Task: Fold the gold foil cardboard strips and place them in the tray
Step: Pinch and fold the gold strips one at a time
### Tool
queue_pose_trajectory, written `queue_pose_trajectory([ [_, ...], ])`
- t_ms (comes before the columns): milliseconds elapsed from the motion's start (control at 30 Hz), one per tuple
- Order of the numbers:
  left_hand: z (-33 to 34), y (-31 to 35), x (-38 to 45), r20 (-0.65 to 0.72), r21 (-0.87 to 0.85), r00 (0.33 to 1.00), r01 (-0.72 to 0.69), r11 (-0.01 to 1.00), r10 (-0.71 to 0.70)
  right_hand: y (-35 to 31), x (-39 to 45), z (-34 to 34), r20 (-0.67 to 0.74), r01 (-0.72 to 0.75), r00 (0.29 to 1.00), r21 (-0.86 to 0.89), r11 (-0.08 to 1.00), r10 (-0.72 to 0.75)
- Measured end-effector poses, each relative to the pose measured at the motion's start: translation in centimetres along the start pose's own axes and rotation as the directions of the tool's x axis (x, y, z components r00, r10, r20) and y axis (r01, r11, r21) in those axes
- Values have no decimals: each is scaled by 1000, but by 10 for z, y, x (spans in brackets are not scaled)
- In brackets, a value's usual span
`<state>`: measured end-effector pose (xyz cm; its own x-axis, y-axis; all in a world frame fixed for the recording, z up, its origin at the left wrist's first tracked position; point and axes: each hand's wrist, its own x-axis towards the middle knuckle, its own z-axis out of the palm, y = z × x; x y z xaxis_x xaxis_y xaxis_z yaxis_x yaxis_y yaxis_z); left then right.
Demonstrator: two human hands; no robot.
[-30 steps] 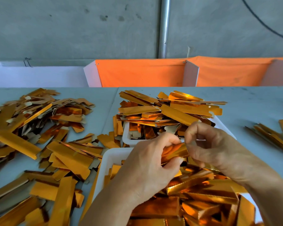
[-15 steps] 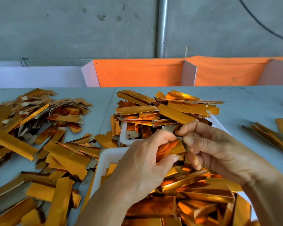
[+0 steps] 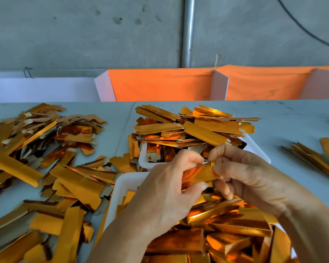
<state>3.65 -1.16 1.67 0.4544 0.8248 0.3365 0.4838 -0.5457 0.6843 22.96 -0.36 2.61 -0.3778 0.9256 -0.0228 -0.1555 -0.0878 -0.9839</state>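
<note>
A gold foil strip (image 3: 198, 174) is held between both hands above the near white tray (image 3: 122, 184). My left hand (image 3: 165, 194) pinches its left part with thumb below and fingers on top. My right hand (image 3: 251, 175) grips its right end with the fingertips. The near tray holds several folded gold pieces (image 3: 226, 230). Behind it a second white tray (image 3: 143, 158) is heaped with flat gold strips (image 3: 194, 128).
Loose gold strips (image 3: 46, 149) lie scattered over the grey table at the left and front left. A smaller bundle of strips (image 3: 315, 156) lies at the right. Orange and white partition panels (image 3: 160, 85) stand along the table's far edge.
Both hands have worked the strip between them, and my right hand's fingers have shifted onto its right end. The piles and trays have not moved.
</note>
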Motion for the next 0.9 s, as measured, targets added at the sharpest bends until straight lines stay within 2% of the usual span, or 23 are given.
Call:
queue_pose_trajectory([
  [267, 1, 0, 1, -40, 8, 999, 8, 1000, -8, 1, -1, 0, -16, 25, 1000, -9, 1000, -25],
  [500, 2, 1, 1, -31, 100, 999, -33, 994, 36, 1, 1, 3, -63, 61, 995, -175, 983, -73],
  [700, 5, 3, -1, 7, 191, 997, -78, 979, 78, -4, -3, 0, -45, 14, 998, -366, 930, -32],
  [833, 6, 4, -1, 10, 208, 995, -104, 973, 104, -3, -4, 1, -62, 5, 998, -371, 929, -30],
  [900, 7, 5, -1, 3, 203, 994, -107, 973, 108, -2, -4, 1, -57, 24, 997, -321, 947, -45],
])
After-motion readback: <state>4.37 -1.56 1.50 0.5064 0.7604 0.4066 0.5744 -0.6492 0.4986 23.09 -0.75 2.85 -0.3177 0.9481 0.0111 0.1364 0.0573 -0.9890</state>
